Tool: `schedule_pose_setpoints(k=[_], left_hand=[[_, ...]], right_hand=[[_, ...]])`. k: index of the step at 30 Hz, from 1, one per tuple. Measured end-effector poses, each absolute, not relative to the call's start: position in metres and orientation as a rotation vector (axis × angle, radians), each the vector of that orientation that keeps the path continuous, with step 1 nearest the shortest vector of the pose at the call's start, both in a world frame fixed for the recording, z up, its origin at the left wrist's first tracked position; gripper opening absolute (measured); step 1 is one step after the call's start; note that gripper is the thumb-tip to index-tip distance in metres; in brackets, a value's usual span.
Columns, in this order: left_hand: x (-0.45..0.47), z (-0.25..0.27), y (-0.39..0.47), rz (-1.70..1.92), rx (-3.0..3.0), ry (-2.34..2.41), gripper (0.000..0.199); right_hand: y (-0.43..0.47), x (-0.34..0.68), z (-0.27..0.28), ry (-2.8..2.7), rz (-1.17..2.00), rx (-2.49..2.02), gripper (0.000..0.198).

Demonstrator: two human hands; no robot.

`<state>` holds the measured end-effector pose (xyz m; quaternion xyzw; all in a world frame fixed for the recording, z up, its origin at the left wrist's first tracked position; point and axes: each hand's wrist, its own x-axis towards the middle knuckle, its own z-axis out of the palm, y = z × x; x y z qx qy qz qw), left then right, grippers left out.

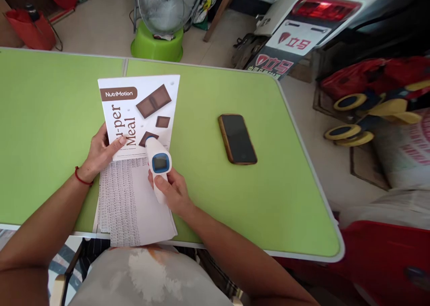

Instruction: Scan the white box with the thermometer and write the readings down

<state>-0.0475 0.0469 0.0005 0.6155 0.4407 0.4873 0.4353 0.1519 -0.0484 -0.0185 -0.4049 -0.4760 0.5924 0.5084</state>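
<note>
1 pack (139, 115) in the left hand (100, 151), 1 thermometer (159, 162) in the right hand (174, 193).
Left fingers pinch the pack's lower corner, thumb on its smooth face, probably to steady it; right fingers curl round the thermometer's rounded plastic grip, seemingly so its screen faces up. Below the fingers lie thin printed sheets (136, 207); well right of them, a slab-like phone (238, 139).

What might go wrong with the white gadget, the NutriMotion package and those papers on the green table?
The papers poke out past the near edge of the green table, so a bump might make them slide off. The white gadget is held only by the right hand, so it could drop if that grip loosens. The left hand grips the NutriMotion package near one corner, so it might tilt.
</note>
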Motion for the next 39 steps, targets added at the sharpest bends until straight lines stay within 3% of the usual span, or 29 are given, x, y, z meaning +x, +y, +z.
schedule_pose_setpoints(k=[4,39], left_hand=[[-0.0470,0.0014,0.0467,1.208,1.547,1.083,0.048],[-0.0519,0.0055,0.0484,1.133,1.657,1.131,0.053]], right_hand=[[-0.0492,0.1512,-0.0196,-1.111,1.435,-0.994,0.046],[-0.0488,0.1513,-0.0174,-1.076,1.484,-1.011,0.047]])
